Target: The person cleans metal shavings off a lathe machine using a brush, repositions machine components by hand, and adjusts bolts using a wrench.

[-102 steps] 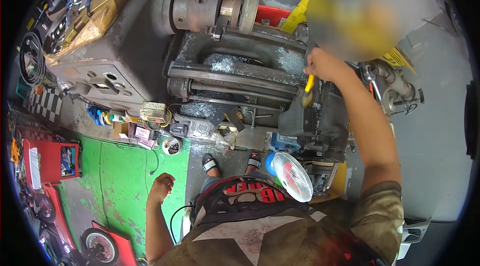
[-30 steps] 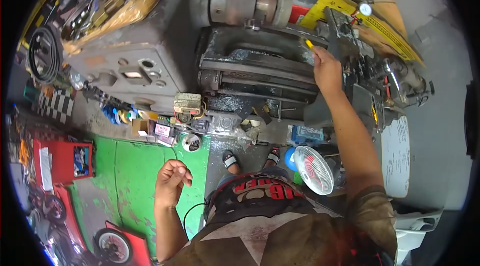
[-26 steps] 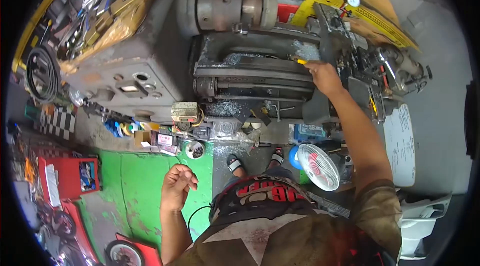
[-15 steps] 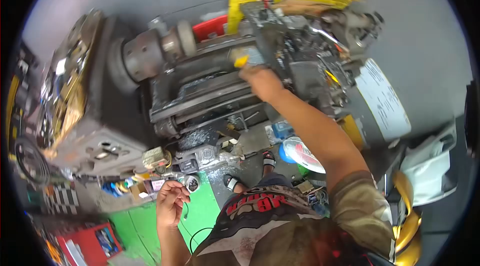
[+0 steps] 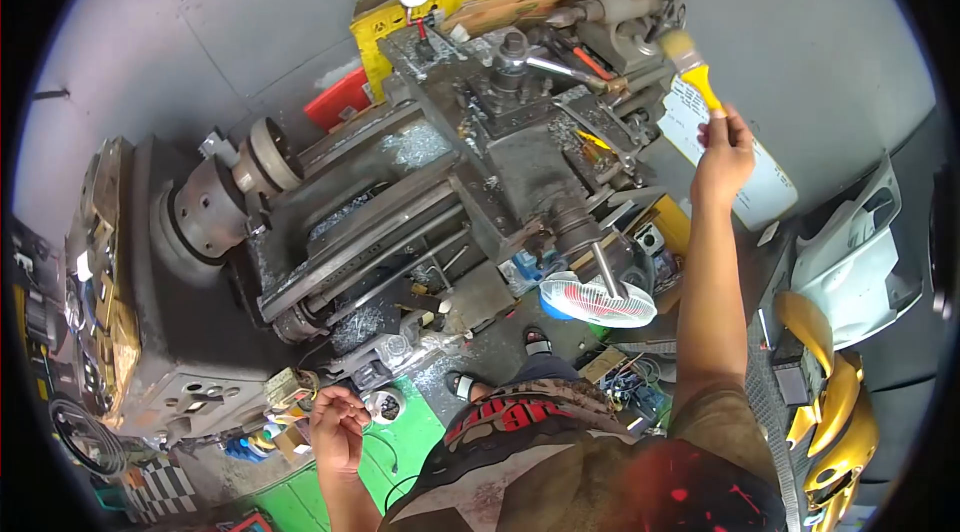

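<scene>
**Yellow-handled brush held up beside the lathe, bristles toward the upper left**

The flat paintbrush with a yellow handle and pale bristles [image 5: 697, 77] is in the right hand [image 5: 724, 154], near the grey metal tailstock [image 5: 625, 22] at the far right end of the dark metal lathe [image 5: 520, 167]. Its long axis slants across the view: the bristle end points up and to the left, and the handle runs down and to the right into the grasp. Behind the handle is a white sheet with dark handwriting [image 5: 755, 182].

The right fingers are closed around the lower end of the handle. The right arm reaches almost straight up the view from the short brown sleeve [image 5: 725, 422], with the hand above the forearm.

The left hand [image 5: 338, 424] is raised at the lower left, its forearm rising from the bottom edge. Its fingers are bent inward; whether they grasp anything, I cannot tell. It is nearest to a small round white tub of dark bits [image 5: 384, 406], above the green floor [image 5: 425, 424]. Bright metal chips [image 5: 415, 145] lie on the lathe bed.
</scene>
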Motion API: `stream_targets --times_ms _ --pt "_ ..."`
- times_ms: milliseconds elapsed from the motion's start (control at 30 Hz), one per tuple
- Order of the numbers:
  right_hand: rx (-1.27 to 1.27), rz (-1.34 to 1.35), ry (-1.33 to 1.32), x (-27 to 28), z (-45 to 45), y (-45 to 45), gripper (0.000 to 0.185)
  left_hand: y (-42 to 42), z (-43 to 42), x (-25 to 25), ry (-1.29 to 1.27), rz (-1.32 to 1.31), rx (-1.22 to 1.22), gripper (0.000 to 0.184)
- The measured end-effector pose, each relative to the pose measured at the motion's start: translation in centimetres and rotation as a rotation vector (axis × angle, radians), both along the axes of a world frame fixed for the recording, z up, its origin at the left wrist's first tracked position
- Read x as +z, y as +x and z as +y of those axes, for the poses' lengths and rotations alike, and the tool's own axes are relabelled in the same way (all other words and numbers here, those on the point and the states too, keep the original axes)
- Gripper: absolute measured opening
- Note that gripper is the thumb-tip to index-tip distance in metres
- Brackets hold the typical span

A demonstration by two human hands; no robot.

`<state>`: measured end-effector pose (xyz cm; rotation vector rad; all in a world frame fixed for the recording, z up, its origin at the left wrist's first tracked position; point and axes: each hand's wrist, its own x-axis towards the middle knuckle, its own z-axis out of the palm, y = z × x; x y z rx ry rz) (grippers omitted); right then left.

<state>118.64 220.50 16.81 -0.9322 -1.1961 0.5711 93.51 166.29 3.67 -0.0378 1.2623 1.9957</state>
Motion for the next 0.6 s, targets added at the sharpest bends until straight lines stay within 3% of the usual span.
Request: stream_targets --times_ms 67,133,333,400,567,600 --pt "0.152 0.186 -0.295 -5.2 5.4 2.2 0.019 0.3 1.4 -0.2 -0.004 -0.011 0.003 0.025" --pt "0.223 0.203 -0.427 -9.8 8.9 2.6 0.017 0.8 3.2 -0.1 -0.029 0.000 -0.026 0.025" --pt "0.250 0.062 -0.661 -15.2 11.7 -0.6 0.022 3.4 8.5 -0.2 -0.162 -0.030 -0.037 0.021" --pt "0.245 -0.536 -0.353 -18.1 14.1 -0.2 0.025 5.1 9.4 0.1 -0.274 -0.042 -0.037 0.024" --pt "0.211 -0.978 -0.159 -18.2 13.8 -1.2 0.041 8.6 9.9 -0.6 -0.317 -0.152 -0.167 0.022" --pt "0.231 -0.951 -0.077 -17.6 13.1 -1.1 0.044 9.3 9.9 -1.4 -0.329 -0.173 -0.145 0.022"
